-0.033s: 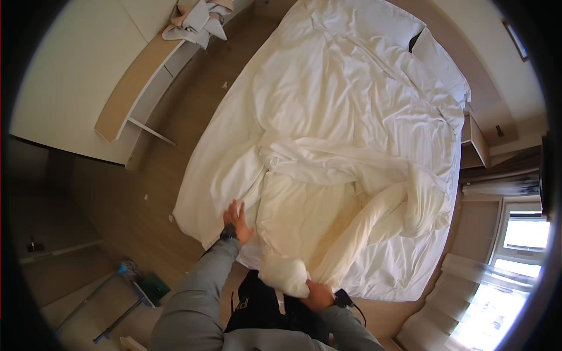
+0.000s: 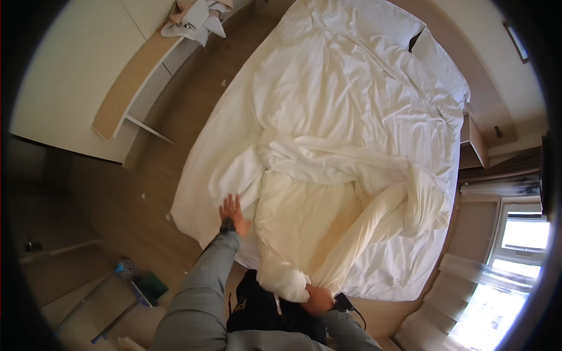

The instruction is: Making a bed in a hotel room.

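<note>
A large bed covered in a rumpled white duvet cover (image 2: 351, 88) fills the middle of the view. From the cover's bunched opening, a cream duvet (image 2: 310, 216) spreads toward me over the near end. My right hand (image 2: 319, 299) is closed around the duvet's near edge, next to a bulging rolled corner; its fingertips are partly hidden in the cloth. Left of the duvet, my left hand (image 2: 235, 216) is open with fingers spread, over the white bedding at the bed's near left side. Whether it touches the cloth I cannot tell.
White pillows (image 2: 386, 26) lie at the far end. A narrow wooden shelf (image 2: 132, 88) with a cloth heap (image 2: 196, 20) runs along the left wall. A green dustpan (image 2: 152, 288) and long-handled tools stand at lower left. A bedside cabinet (image 2: 474, 140) and curtained window (image 2: 524, 234) are right.
My left hand has shifted slightly up and to the left, fingers still spread. My right hand keeps its hold, and the duvet's rolled corner sags a little lower.
</note>
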The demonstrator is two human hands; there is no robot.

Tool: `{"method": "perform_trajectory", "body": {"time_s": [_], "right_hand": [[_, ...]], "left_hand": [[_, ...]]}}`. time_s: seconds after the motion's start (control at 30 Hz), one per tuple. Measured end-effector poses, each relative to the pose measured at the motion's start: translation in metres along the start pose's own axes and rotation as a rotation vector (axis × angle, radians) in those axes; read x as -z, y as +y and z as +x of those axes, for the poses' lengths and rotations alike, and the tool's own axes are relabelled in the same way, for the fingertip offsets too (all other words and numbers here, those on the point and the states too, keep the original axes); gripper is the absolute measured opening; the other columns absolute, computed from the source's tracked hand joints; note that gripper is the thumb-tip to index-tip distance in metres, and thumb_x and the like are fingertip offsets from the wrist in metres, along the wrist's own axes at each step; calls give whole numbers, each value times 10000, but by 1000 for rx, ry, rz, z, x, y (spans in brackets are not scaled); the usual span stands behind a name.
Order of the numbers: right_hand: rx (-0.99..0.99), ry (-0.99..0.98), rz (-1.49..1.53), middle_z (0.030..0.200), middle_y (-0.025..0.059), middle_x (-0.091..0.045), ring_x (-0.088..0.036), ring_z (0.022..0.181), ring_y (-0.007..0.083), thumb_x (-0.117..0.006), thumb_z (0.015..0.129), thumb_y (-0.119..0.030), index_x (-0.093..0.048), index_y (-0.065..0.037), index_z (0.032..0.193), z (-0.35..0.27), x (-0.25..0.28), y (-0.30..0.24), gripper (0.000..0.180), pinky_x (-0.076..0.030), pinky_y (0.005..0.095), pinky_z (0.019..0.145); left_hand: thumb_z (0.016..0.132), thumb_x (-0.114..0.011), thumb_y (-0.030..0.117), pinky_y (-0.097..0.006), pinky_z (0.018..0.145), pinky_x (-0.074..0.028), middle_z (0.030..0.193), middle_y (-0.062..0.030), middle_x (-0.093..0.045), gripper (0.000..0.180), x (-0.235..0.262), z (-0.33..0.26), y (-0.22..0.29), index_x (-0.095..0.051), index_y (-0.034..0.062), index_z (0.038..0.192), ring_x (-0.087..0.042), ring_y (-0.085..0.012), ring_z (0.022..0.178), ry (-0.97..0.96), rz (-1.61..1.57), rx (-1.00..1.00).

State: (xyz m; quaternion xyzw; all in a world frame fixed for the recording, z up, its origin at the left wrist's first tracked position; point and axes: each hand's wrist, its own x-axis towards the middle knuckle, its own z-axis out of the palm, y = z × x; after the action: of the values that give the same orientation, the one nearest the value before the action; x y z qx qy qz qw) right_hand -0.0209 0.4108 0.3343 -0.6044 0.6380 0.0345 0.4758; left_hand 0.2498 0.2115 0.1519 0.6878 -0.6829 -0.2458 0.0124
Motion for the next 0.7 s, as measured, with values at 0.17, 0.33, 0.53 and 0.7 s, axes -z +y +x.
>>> {"method": "perform_trajectory", "body": {"time_s": [0.17,0.33,0.53,0.7], "right_hand": [[69,87,167,1002,168,-654,-626,933,358,-706,726,-256,-660,-104,1032,-35,-8,12,345,-508,419,787],[94,434,497,1033,197,-639,-598,994,376,-680,753,-86,-661,-37,1013,-45,7,32,265,-468,397,859],[96,494,543,1028,219,-630,-616,951,388,-707,772,-135,-557,-10,1135,-56,30,16,412,-488,380,808],[119,250,320,953,233,-657,-635,911,397,-761,726,-321,-503,-28,1188,-41,14,-6,604,-495,450,798]], "left_hand": [[816,-610,146,-514,1018,-304,1328,-210,-446,539,-29,66,-30,-415,72,1313,-439,-383,1211,28,106,244],[884,-504,81,-458,735,-475,991,-270,-606,193,42,43,6,-546,-34,1032,-569,-458,907,176,-308,276],[908,-452,95,-416,763,-459,971,-254,-622,222,210,-65,5,-558,-51,1037,-589,-415,895,693,-612,27],[907,-384,82,-358,810,-461,975,-207,-637,292,303,-176,25,-570,-58,1082,-608,-296,904,851,-803,9]]}}
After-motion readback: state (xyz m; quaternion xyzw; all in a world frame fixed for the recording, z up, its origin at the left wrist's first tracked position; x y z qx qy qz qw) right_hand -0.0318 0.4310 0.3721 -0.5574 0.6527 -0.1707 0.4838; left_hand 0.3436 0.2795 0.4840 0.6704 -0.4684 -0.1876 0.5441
